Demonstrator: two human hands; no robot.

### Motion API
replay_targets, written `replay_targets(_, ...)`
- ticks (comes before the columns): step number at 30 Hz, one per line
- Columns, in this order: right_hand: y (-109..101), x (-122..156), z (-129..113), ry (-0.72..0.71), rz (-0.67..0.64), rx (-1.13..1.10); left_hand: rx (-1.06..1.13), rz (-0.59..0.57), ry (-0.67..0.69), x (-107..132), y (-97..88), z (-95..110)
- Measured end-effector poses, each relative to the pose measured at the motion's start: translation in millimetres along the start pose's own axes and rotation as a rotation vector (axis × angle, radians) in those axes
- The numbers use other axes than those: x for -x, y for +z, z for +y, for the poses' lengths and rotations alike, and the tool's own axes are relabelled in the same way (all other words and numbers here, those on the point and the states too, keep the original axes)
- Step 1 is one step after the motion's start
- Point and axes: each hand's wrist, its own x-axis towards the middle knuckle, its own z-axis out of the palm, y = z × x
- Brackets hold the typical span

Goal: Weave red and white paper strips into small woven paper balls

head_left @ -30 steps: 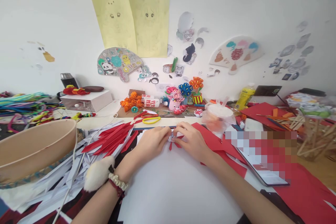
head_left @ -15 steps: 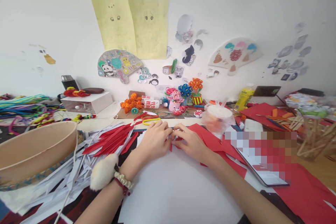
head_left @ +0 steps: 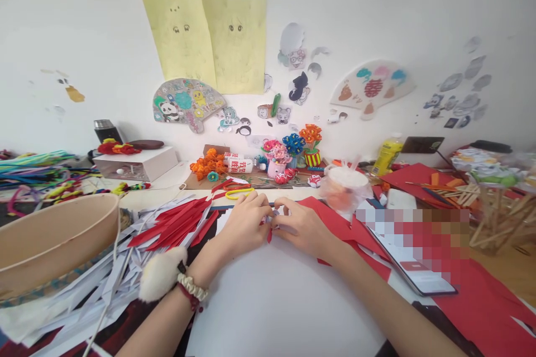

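Note:
Both hands meet over a large white sheet [head_left: 288, 301], with their fingertips close together. My left hand [head_left: 248, 222] is closed in a pinch on a small folded piece of red paper [head_left: 269, 235], whose pointed end pokes out below the fingers. From the other side, my right hand [head_left: 299, 226] pinches the same piece with curled fingers. Most of the paper is hidden by the fingers. A heap of red paper strips [head_left: 178, 223] lies left of my left hand. Red paper sheets [head_left: 324, 217] lie beside my right hand.
Yellow-handled scissors [head_left: 238, 193] lie just beyond the hands. White paper strips [head_left: 121, 273] and a tan basin [head_left: 58, 240] are at left. A tablet [head_left: 431, 284] rests at right, near a plastic-wrapped cup [head_left: 347, 185]. Craft flowers [head_left: 293, 148] stand along the wall.
The view has shifted slightly. My fingers have moved a little on the red paper, and more of its pointed end now shows below them.

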Motion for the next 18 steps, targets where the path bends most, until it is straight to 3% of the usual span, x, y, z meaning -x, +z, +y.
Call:
replay_targets(10,8.5,1.8,9.1,0.081,0.105,0.016,0.015,-0.018,0.001,1.0,-0.6,-0.3)
replay_targets(18,2.6,1.5,8.6,0.15,0.065,0.033,-0.004,-0.067,-0.014,1.0,-4.9,-0.9)
